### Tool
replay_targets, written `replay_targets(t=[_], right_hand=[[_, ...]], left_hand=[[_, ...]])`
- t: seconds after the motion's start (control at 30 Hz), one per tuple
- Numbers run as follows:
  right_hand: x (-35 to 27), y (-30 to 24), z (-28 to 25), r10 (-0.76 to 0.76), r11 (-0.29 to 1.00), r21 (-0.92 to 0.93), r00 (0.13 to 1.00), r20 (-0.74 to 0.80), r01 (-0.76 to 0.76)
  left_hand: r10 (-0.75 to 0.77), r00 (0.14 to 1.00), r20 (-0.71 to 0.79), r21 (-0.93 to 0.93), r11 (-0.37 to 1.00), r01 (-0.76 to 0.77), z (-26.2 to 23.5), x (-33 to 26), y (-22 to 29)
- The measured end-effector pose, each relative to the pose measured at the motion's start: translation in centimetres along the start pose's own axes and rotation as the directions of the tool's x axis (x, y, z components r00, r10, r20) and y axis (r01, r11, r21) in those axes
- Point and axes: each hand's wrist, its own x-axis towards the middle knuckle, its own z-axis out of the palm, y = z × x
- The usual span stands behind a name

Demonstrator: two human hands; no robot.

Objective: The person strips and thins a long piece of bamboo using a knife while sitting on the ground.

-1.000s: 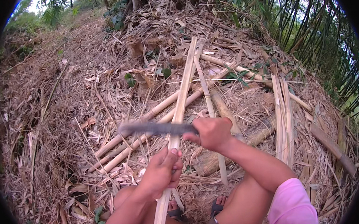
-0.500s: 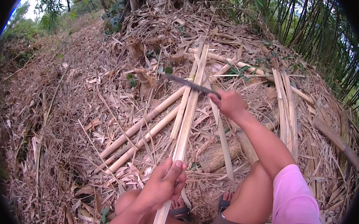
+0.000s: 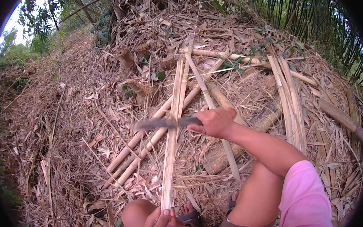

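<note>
My left hand (image 3: 158, 226) is closed round the near end of a long pale bamboo strip (image 3: 169, 174), low in the view by my knee. The strip runs away from me, slanting up toward the middle of the litter. My right hand (image 3: 216, 123) grips the handle of a machete (image 3: 159, 124), whose dark blade is smeared by motion. That blade lies crosswise over the strip, about midway along it, pointing left. Whether its edge touches the strip I cannot tell. Beneath and beyond are more split strips (image 3: 205, 89), crossing bamboo poles (image 3: 144, 154).
A thick bamboo log (image 3: 249, 136) lies right of centre. Several split strips (image 3: 288, 103) lean together farther right, near a brown bamboo piece (image 3: 344, 120). Cut stumps (image 3: 137, 91) stand at the far left-centre. Dry leaves cover the slope; green bamboo stems (image 3: 308, 18) rise at upper right.
My right hand and the machete have come nearer to me along the strip. My left hand has moved down toward me and now holds the strip at its near end. The view has shifted slightly.
</note>
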Motion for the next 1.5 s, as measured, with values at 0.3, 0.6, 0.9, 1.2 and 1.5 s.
replay_targets(t=[0.3, 0.6, 0.9, 1.2, 1.5], right_hand=[[0.7, 2.1, -1.3, 0.359, 0.928, -0.019, 0.882, 0.305, -0.371], [0.1, 6.3, 0.7, 0.322, 0.946, -0.129, 0.891, 0.319, -0.296], [0.4, 8.6, -0.4, 0.481, 0.877, -0.215, 0.786, 0.389, -0.430], [2.1, 0.7, -1.2, 0.219, 0.968, 0.008, 0.863, 0.455, -0.250], [0.7, 1.0, 0.1, 0.239, 0.965, 0.036, 0.932, 0.274, -0.258]], left_hand=[[-0.003, 1.000, -0.007, -0.104, 0.995, 0.003, 0.7, -2.3, -1.9], [-0.098, 0.993, -0.061, -0.022, 0.995, 0.097, -0.3, -5.0, -3.2], [-0.096, 0.993, -0.075, -0.041, 0.995, 0.093, -1.7, -6.6, -3.7], [-0.137, 0.984, -0.115, -0.212, 0.971, 0.111, -2.6, -8.8, -3.7], [-0.201, 0.979, -0.012, -0.386, 0.904, 0.181, -3.3, -11.3, -2.5]])
